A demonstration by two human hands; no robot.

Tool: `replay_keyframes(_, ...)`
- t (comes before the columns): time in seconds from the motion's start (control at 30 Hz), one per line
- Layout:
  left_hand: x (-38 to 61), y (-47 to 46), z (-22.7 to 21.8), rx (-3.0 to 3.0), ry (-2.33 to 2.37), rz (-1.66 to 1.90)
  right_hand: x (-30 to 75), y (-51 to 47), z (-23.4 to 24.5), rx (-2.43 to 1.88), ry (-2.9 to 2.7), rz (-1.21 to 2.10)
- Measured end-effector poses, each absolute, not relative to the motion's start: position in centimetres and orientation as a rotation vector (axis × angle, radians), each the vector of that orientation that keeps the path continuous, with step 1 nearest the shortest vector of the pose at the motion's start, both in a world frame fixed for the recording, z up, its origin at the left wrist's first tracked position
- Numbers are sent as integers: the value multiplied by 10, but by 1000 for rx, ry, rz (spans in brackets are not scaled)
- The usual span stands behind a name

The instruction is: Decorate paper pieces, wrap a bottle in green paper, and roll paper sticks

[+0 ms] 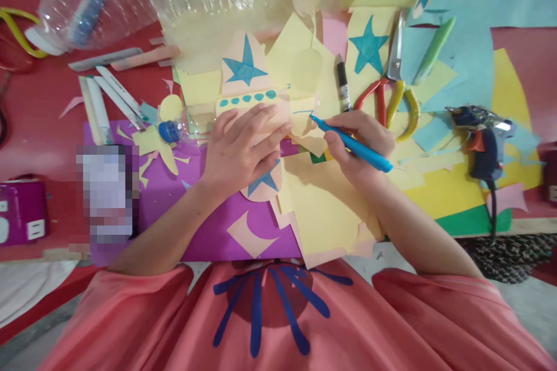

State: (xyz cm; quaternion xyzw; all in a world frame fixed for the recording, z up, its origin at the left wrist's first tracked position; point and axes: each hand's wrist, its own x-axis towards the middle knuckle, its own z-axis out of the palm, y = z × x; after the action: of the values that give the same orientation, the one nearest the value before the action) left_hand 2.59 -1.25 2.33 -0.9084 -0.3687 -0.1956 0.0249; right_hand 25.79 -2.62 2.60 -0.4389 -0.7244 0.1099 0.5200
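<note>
My right hand (365,142) is closed around a blue marker (359,148), its tip at a short blue line on a pale yellow paper piece (307,127). My left hand (243,151) lies flat with spread fingers over paper pieces to the left of that line. Just above its fingers is a yellow strip with a row of blue dots (247,98). A cut-out with a blue star (246,64) lies beyond the strip. Partly under my left hand is another blue star cut-out (263,182). A yellow sheet (333,203) lies nearer to me.
Clear plastic bottles (108,6) lie at the back. Scissors with red and yellow handles (394,69), a black marker (343,84) and a glue gun (483,139) are on the right. White markers (117,95) and a blurred phone-like object (108,191) lie left, on purple paper (200,232).
</note>
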Motion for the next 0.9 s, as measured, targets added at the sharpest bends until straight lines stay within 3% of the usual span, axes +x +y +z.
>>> replay_keyframes(0.9, 27, -16, 24, -2832, -1228, -503, 250, -29, 27, -936, -1911, 282)
